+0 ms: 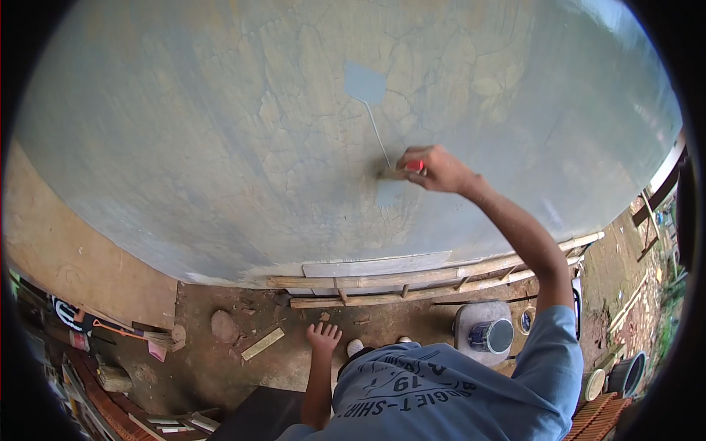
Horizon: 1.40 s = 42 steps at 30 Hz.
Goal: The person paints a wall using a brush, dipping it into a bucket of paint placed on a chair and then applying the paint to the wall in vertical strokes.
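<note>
In front of me rises a grey-green plastered wall [309, 132] with cracks and streaky paint. My right hand [441, 170] grips the red handle of a paintbrush [392, 174] against the wall, its bristles blurred. Above it is a fresh pale-blue paint patch [365, 84]. From that patch a thin drip [377, 132] runs down to the brush. A second pale-blue patch [389, 194] lies just under the bristles, with short drips at its lower edge. My left hand [324, 336] hangs low with fingers spread, holding nothing.
A bamboo ladder [386, 281] lies along the wall's foot. To my right, a paint bucket [492, 336] stands on a grey stool [466, 320]. A plywood sheet [88, 248] is at left, near a broom [157, 335]. A short wooden strip [262, 344] lies on the floor.
</note>
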Each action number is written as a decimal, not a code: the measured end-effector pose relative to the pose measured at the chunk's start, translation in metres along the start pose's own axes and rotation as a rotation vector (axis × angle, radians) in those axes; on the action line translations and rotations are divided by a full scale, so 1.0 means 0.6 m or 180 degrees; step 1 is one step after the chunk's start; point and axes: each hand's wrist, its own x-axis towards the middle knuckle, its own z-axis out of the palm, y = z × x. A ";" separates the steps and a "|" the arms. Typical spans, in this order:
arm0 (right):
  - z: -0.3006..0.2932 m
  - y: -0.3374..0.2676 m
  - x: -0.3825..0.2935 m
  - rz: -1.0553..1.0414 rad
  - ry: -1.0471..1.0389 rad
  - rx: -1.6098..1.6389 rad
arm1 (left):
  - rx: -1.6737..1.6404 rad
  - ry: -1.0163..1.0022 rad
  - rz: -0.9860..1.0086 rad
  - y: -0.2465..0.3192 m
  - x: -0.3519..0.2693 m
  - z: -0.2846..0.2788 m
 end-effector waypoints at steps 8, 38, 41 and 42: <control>-0.235 -0.072 0.062 -0.0531 0.0828 -0.0832 | 0.0119 0.0616 -0.0162 -0.036 0.040 -0.100; 0.212 0.091 -0.160 -0.0128 0.0480 -0.0682 | 0.1259 0.1838 0.0084 -0.055 -0.101 -0.415; 0.104 0.053 -0.115 -0.0196 0.0585 -0.0804 | 0.2053 0.1836 0.0049 -0.059 -0.064 -0.405; 0.069 0.039 -0.100 -0.0203 0.0599 -0.0841 | 0.2206 0.1833 -0.0015 -0.056 -0.045 -0.397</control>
